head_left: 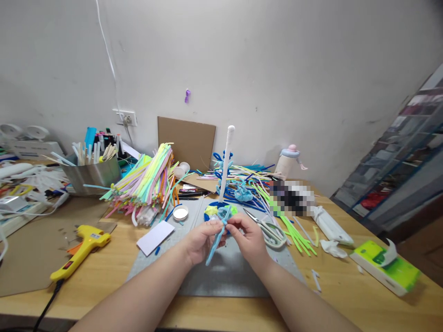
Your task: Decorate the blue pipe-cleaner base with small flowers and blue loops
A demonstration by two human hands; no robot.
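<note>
Between my two hands is a light blue pipe cleaner, its tail pointing down toward me. The fingers of my left hand pinch it from the left. From the right, my right hand pinches it close to where it bends or loops; the exact shape is partly covered by fingertips. Just beyond my hands stands a white wrapped stick, upright, with blue loops along it. At its foot is a round base of blue, yellow and green pieces, partly hidden by my hands.
A grey cutting mat lies under my hands. Scissors rest to the right, near green pipe cleaners and a tissue pack. On the left are a yellow glue gun, a white card and a pipe cleaner bundle.
</note>
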